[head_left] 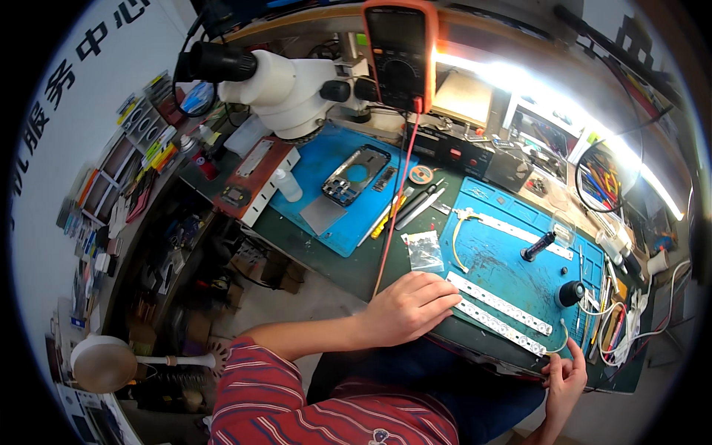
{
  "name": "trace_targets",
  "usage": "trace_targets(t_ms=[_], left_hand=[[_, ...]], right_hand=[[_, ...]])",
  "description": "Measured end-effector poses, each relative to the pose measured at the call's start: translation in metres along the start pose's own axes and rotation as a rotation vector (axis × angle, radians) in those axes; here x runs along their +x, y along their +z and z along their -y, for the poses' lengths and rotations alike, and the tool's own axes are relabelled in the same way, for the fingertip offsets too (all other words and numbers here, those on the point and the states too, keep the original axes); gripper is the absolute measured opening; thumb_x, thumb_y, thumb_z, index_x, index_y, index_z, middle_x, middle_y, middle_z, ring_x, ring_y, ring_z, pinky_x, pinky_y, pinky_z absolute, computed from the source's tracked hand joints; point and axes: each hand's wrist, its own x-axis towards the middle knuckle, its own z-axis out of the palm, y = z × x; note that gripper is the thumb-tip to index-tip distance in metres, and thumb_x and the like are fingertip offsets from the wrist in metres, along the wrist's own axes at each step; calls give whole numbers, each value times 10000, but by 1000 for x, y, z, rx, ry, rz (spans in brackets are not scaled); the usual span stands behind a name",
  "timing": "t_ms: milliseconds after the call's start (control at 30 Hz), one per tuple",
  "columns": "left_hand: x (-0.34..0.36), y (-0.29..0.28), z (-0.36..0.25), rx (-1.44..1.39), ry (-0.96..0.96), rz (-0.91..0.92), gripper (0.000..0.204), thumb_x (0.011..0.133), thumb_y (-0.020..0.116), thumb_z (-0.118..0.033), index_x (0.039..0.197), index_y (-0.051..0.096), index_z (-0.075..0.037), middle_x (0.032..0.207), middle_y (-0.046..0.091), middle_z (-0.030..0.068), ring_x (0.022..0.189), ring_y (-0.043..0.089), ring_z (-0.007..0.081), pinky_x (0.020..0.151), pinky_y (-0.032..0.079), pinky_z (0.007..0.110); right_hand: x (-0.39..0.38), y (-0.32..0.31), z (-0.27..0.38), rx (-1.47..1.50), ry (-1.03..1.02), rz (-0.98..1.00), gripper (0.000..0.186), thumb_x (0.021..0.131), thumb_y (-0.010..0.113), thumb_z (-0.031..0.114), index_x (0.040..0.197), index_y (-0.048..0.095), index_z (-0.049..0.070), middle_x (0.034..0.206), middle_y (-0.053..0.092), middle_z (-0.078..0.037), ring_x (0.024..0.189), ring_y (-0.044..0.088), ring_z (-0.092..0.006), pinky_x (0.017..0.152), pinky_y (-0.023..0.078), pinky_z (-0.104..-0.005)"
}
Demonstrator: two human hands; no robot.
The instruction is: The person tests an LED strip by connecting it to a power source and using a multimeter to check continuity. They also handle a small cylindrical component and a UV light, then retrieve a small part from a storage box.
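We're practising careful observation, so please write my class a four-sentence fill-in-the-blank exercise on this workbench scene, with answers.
The person's ____ hand is nearer the small clear plastic bag.
Between that hand and the opposite hand lie ____ slim white lens-studded strips.
The opened dark-framed rectangular device lies on a mat coloured ____.
The white-bodied microscope has eyepieces coloured ____.
Answers: left; two; blue; black.

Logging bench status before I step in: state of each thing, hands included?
Front light strips: side by side
Rear light strip: lying on the blue mat
Left hand: fingers at the front strips' left ends
Right hand: fingers near the short wire; grip unclear
Phone: opened, insides exposed
Multimeter: upright, display dark
Bench light: lit
Translucent bottle: upright
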Motion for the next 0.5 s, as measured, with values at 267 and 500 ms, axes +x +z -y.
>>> trace_targets(t_ms=[267, 500], left_hand=[[-45, -12, -26, 70, 81, -281, 434, 853, 731, -16, 1283, 679, -43, 1274, 661, 67, 1156, 636, 270, 983, 518, 398], [-255, 29, -94, 82, -662, 107, 619, 894, 741, -134, 1477, 536, -106, 1445, 540, 168, 1293, 554, 380, 1066, 481, 463]], right_hand=[[-9, 15, -59, 49, -375, -313, 232, 1032, 642, 89, 1249, 669, 11, 777, 593, -8, 652, 497, -68, 578, 373, -246], [-95, 129, -23, 59, -853, 404, 252, 907, 689, 31, 1156, 725, 24, 770, 650, -84, 641, 630, -192, 581, 469, -316]])
